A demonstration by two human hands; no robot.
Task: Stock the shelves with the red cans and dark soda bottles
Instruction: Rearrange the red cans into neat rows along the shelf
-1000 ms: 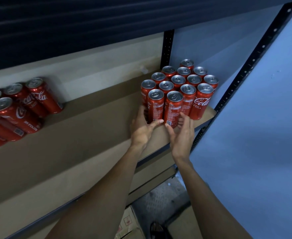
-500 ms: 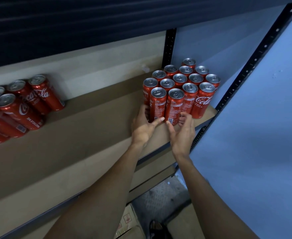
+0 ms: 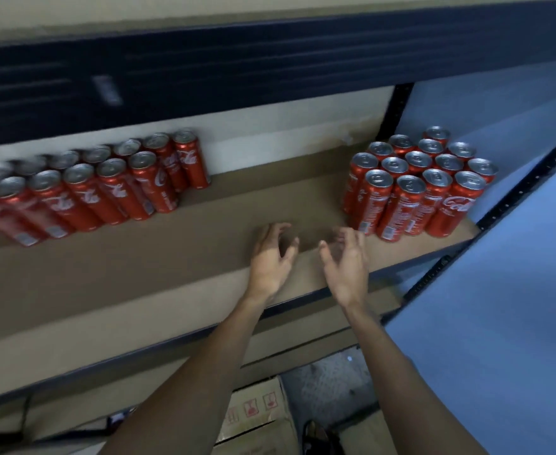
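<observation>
Head view: red cans [image 3: 417, 192] could be toppled if brushed by the slack, empty left hand [image 3: 271, 257] or right hand [image 3: 345, 262] beside them.

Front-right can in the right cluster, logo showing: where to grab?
Grip the front-right can around its red mid-body, coming from the front and slightly right. It stands upright, those faces are exposed, and neighbours crowd its left and back.
</observation>
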